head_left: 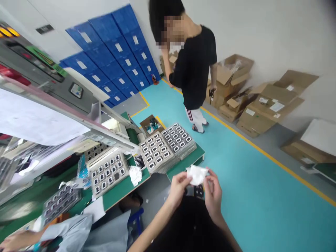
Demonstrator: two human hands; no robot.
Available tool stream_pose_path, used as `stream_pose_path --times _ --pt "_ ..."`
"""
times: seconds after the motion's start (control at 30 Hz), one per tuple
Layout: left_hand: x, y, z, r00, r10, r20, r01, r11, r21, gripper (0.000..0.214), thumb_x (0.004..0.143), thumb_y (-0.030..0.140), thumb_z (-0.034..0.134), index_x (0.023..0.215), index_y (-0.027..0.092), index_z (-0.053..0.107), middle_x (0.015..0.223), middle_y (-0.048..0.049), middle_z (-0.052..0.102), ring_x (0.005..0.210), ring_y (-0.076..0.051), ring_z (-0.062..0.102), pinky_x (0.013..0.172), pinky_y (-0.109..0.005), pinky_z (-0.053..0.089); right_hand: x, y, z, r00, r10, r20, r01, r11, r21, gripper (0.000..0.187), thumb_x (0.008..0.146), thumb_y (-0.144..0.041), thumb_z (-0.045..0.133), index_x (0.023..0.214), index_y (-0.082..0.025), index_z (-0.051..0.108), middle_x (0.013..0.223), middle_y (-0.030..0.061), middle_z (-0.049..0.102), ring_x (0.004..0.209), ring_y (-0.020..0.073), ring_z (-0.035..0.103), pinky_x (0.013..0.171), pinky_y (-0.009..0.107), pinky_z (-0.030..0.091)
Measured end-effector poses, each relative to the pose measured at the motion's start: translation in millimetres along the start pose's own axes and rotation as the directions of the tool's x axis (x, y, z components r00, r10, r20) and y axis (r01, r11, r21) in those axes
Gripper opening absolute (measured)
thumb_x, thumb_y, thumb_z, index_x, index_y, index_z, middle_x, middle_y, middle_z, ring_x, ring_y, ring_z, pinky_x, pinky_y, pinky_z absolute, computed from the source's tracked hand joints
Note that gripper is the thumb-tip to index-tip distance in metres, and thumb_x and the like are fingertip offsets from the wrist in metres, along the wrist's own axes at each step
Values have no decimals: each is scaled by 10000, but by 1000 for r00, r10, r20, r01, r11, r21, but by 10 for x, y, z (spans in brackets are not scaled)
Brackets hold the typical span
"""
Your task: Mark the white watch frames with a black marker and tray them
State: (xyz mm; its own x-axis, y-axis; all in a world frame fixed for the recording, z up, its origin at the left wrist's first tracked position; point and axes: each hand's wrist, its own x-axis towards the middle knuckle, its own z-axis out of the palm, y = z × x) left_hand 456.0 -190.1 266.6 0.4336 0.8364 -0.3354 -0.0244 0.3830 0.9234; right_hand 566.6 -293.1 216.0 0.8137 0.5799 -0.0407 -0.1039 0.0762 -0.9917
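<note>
Both hands are raised in front of the body, low in the middle of the head view, with a small white cloth (196, 174) held between them. The left hand (179, 184) pinches the cloth's left edge between thumb and forefinger, its fingers (185, 176) closed on the fabric. The right hand (213, 190) grips the right edge the same way, its fingers curled in around the cloth. The cloth is bunched and sits above and between the two sets of fingertips, touching both. Just below it, between the palms, a small dark part (195, 191) shows; which hand carries it cannot be told.

The hands are off the table (183, 162), just beside its near corner. On the green table stand stacks of trays (168, 145) filled with small dark pieces in rows, and another tray (109, 172) lies further left. A crumpled white wipe (135, 175) rests on the table edge between the trays.

A person in a black shirt (194, 66) stands on the teal floor (236, 196) beyond the table, near open cardboard boxes (262, 105). Blue crates (115, 52) are stacked against the far wall. At lower left, a co-worker's sleeve (70, 232) reaches along the table.
</note>
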Motion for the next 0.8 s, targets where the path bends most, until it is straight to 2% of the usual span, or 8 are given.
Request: stream_pose_path --times 0.1,0.17,0.3,0.4,0.47,0.57,0.67,0.8 --pt "45 120 -107 993 40 -108 -43 999 -24 480 798 597 1005 942 167 845 851 -45 823 734 -159 705 715 -252 554 13 -74 85 988 154 17 -154 977 146 384 1069 -635 704 1191 -271 702 1661 142 663 1501 337 667 1202 536 616" --pt "73 199 -166 991 60 -118 -64 998 -29 478 842 599 974 1065 196 845 1014 -58 860 864 -181 757 815 -271 593 45 -138 136 964 239 117 -260 939 226 440 1066 -688 668 1290 -310 678 1648 112 675 1469 344 700 1140 564 658" --pt "51 435 -225 996 85 -20 -85 996 -12 415 890 540 973 1051 182 840 958 -63 847 825 -191 755 782 -281 604 175 -381 248 858 354 374 -490 783 384 966 872 -809 868 1650 -379 491 1491 109 758 1248 352 790 917 515 720" --pt "11 650 -272 991 121 60 -120 993 -9 403 932 517 954 1114 178 836 956 -69 838 840 -210 765 777 -293 614 317 -598 368 804 418 422 -556 780 287 899 828 -689 969 1552 -313 592 1295 94 809 992 286 795 759 409 684" --pt "21 769 -324 986 141 92 -141 990 -4 430 989 485 912 1290 201 797 999 -66 836 859 -210 773 791 -298 622 397 -711 473 832 407 377 -502 841 200 708 826 -619 994 1358 -278 674 1176 73 812 884 247 767 692 361 644" --pt "113 874 -434 975 198 97 -199 980 6 491 1067 416 834 1493 281 629 977 -16 807 749 -163 729 731 -272 599 460 -814 664 902 342 263 -391 905 166 577 846 -565 1010 1183 -300 624 1040 15 778 775 191 707 629 305 583" --pt "259 907 -588 961 269 57 -272 961 52 365 1092 425 788 1368 287 593 907 16 752 674 -143 680 669 -255 568 487 -855 870 930 307 201 -335 934 125 561 832 -549 1031 1096 -299 603 941 -14 732 745 169 673 624 284 567" --pt "450 948 -857 959 284 14 -284 954 100 281 1100 445 770 1264 261 635 932 -4 736 730 -159 700 710 -277 583 551 -853 1119 905 355 235 -383 920 84 633 817 -598 1022 1226 -311 635 1023 22 815 861 233 772 697 338 657"
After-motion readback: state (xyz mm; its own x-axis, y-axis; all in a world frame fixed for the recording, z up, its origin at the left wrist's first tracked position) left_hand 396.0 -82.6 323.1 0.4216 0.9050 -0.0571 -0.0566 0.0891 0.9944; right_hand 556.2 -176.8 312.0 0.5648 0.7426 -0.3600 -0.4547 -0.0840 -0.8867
